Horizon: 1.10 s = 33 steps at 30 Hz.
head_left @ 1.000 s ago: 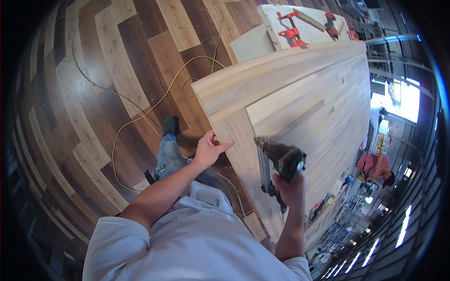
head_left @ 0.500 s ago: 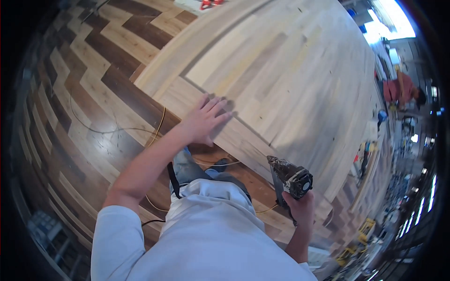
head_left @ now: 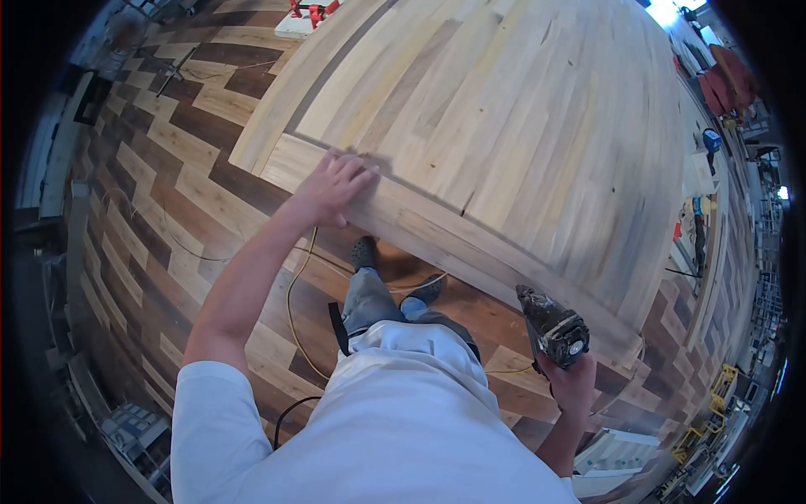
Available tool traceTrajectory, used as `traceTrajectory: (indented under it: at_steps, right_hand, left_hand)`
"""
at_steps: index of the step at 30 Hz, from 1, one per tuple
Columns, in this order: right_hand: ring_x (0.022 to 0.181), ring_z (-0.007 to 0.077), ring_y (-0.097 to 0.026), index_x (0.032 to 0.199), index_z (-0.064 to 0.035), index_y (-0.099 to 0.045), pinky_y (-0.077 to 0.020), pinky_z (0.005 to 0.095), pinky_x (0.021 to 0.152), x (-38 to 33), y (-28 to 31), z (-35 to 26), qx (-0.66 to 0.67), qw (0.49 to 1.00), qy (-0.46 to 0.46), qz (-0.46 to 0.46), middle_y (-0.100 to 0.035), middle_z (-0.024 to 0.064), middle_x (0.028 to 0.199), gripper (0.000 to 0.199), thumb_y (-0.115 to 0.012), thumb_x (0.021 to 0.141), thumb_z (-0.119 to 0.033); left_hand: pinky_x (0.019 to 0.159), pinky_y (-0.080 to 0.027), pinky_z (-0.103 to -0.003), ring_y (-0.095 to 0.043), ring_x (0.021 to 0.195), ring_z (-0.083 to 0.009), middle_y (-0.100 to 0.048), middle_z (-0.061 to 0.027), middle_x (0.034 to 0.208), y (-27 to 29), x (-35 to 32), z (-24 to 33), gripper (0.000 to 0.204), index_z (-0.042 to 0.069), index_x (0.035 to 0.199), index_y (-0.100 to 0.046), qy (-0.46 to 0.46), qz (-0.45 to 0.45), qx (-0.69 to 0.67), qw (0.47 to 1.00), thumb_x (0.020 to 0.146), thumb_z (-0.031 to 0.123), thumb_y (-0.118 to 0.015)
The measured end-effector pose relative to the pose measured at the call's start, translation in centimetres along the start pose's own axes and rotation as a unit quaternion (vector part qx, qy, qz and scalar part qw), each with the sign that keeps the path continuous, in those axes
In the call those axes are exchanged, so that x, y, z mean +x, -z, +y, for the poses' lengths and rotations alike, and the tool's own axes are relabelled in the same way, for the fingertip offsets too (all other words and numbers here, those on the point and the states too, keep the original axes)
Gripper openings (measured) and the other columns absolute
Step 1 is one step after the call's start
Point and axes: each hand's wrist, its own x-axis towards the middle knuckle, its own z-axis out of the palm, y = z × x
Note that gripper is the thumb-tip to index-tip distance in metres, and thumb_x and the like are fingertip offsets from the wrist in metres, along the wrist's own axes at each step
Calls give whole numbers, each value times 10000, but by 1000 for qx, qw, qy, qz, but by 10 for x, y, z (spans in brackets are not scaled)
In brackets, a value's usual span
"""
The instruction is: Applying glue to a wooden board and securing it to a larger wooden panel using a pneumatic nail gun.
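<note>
A large pale wooden panel (head_left: 470, 109) of many strips lies in front of me, with a border board (head_left: 411, 210) along its near edge. My left hand (head_left: 336, 183) rests on that board near its left end, fingers apart and slightly bent over the top. In my right hand (head_left: 573, 378) is a black nail gun (head_left: 554, 326), gripped by its handle. Its nose sits at or just over the near edge, to the right of the middle; contact with the wood is hard to tell. A yellow hose (head_left: 508, 370) runs toward the nail gun.
The hose (head_left: 291, 311) loops over the patterned wood floor (head_left: 210, 193) beside my feet (head_left: 424, 290). Red clamps (head_left: 315, 12) sit beyond the panel's far left. Another person (head_left: 729, 84) stands at the far right. Tools (head_left: 698, 227) lie on a bench to the right.
My view has turned and pulled back a little. The nail gun has shifted right along the near edge. My left hand stays at about the same spot on the board.
</note>
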Motion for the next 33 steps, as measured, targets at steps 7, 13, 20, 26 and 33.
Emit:
traceTrajectory:
  at_steps: [7, 13, 20, 26, 33]
  right_hand:
    - [804, 175, -628, 960, -4, -635, -489, 309, 756, 0, -12, -10, 21, 999, 34, 7, -664, 90, 878, 310, -748, 671, -13]
    - [791, 141, -629, 951, 4, -643, -493, 295, 737, 1, -14, -24, -3, 999, 40, -21, -683, 78, 882, 308, -762, 668, -14]
    - [797, 123, -627, 973, 13, -632, -496, 280, 746, 0, -14, -28, -29, 999, 35, -21, -685, 64, 884, 352, -776, 651, 12]
    - [796, 114, -624, 960, -6, -643, -497, 276, 732, -10, -19, -21, -22, 999, 44, -20, -684, 56, 894, 338, -788, 655, -6]
    - [861, 261, -630, 913, -21, -669, -486, 337, 780, -30, -22, -17, -92, 995, 34, -15, -637, 110, 945, 331, -765, 596, -18]
  left_hand:
    - [1091, -304, -438, -400, 1270, -305, -449, -116, 1307, 0, 22, 31, 1010, 130, 1352, -403, -111, 42, -54, 991, 466, 308, -853]
    - [1024, -360, -387, -458, 1174, -275, -492, -93, 1220, -16, 16, 31, 886, 100, 1268, -484, -113, 117, -29, 986, 479, 290, -840]
    - [1070, -330, -423, -441, 1210, -280, -484, -69, 1264, -22, 9, 31, 844, 132, 1268, -504, -99, 105, -107, 984, 510, 307, -832]
    - [1124, -218, -516, -380, 1296, -272, -408, -89, 1384, -33, 29, 84, 863, 149, 1319, -459, -153, 171, -82, 970, 566, 391, -805]
    - [1082, -283, -487, -449, 1215, -291, -486, -110, 1293, -39, 53, 105, 776, 134, 1225, -547, -186, 186, -172, 949, 515, 330, -791]
